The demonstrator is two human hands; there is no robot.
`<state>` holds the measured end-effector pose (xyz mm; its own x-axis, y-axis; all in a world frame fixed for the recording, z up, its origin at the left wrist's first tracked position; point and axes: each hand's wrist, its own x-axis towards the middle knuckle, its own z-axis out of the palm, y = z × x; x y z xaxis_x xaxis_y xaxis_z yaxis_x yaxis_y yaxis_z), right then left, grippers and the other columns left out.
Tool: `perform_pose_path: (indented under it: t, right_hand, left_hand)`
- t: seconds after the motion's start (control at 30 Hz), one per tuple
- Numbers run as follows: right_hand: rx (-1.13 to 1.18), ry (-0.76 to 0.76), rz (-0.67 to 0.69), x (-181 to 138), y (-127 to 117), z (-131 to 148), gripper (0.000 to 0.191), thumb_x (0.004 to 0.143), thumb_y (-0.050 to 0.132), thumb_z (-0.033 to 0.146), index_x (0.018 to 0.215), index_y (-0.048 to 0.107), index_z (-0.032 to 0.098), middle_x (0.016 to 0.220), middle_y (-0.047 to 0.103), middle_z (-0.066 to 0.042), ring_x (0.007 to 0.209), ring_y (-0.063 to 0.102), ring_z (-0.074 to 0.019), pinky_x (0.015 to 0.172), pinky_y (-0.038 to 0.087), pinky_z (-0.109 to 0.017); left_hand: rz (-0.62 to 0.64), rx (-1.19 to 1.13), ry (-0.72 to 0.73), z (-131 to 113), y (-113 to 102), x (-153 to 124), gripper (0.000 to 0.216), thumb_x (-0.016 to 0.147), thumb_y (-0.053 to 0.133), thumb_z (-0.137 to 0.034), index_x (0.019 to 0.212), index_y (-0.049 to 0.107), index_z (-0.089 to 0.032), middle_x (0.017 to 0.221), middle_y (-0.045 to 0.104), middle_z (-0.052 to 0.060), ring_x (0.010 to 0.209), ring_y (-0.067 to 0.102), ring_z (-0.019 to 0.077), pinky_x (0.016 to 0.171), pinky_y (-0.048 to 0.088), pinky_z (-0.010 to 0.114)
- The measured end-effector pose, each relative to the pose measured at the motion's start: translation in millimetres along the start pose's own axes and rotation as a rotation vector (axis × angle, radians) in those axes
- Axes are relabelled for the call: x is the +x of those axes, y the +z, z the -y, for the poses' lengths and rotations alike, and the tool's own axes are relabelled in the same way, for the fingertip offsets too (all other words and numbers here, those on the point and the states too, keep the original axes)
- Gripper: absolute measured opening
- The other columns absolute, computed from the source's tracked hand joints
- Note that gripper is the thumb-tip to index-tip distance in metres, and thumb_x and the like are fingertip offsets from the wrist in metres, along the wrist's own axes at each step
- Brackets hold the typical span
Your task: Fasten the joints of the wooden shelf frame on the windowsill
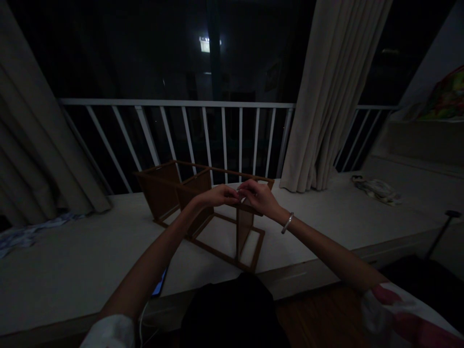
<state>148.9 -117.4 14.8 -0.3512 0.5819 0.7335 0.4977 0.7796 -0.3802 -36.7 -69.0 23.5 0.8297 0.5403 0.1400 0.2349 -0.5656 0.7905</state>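
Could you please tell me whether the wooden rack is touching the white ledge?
Touching. The head view shows the wooden rack resting on the white ledge, its lower bars lying against the surface.

Fingers (250, 185) meet at a wooden rack (200, 217), their hold unclear.

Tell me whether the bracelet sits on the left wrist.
No, the silver bracelet circles the right wrist, and the left wrist is bare.

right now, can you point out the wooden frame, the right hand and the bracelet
Wooden frame (198, 217): head view, on its middle panel.
Right hand (263, 198): head view, on the back of the hand.
Bracelet (288, 223): head view, on its silvery band.
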Motion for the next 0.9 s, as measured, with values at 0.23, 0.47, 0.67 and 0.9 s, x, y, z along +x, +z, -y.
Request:
perform_pose_path:
  t: [0.23, 0.47, 0.67, 0.9]
  right_hand:
    - [-0.086, -0.018, 0.049, -1.9, -2.0, 2.8, 0.017, 0.083, 0.044, 0.026, 0.091, 0.056, 0.016, 0.081, 0.063, -0.003, 0.07, 0.057, -0.0104, 0.063, 0.039, -0.02]
    - [-0.189, -0.085, 0.082, -1.8, -1.6, 2.0, 0.016, 0.084, 0.043, 0.025, 0.089, 0.056, 0.017, 0.08, 0.063, -0.003, 0.072, 0.058, -0.012, 0.064, 0.038, -0.021]
    - [-0.185, -0.089, 0.084, -2.1, -2.2, 3.3, 0.017, 0.085, 0.042, 0.027, 0.089, 0.056, 0.017, 0.08, 0.063, -0.004, 0.072, 0.058, -0.0128, 0.063, 0.038, -0.021]
    - [-0.137, -0.066, 0.062, -2.7, -1.1, 0.7, 0.015, 0.083, 0.044, 0.026, 0.087, 0.056, 0.018, 0.079, 0.064, -0.003, 0.07, 0.058, -0.0128, 0.061, 0.038, -0.022]
  left_hand:
    - [-0.015, 0.041, -0.035, -0.8, -0.3, 0.1, 0.031, 0.071, 0.058, -0.037, 0.082, 0.062, -0.008, 0.068, 0.055, 0.0, 0.062, 0.047, 0.0091, 0.06, 0.037, 0.02]
    - [0.034, -0.007, -0.029, 3.7, -1.2, 1.6, 0.032, 0.072, 0.057, -0.036, 0.085, 0.06, -0.007, 0.07, 0.055, 0.001, 0.065, 0.047, 0.0098, 0.063, 0.038, 0.021]
    - [0.05, 0.041, -0.011, 7.3, -3.2, 1.7, 0.034, 0.074, 0.054, -0.038, 0.088, 0.06, -0.007, 0.067, 0.051, -0.001, 0.061, 0.043, 0.0078, 0.059, 0.034, 0.019]
    - [0.052, 0.029, -0.021, -0.9, -2.0, -0.2, 0.033, 0.073, 0.055, -0.038, 0.082, 0.06, -0.007, 0.064, 0.049, -0.002, 0.059, 0.041, 0.0067, 0.056, 0.032, 0.018]
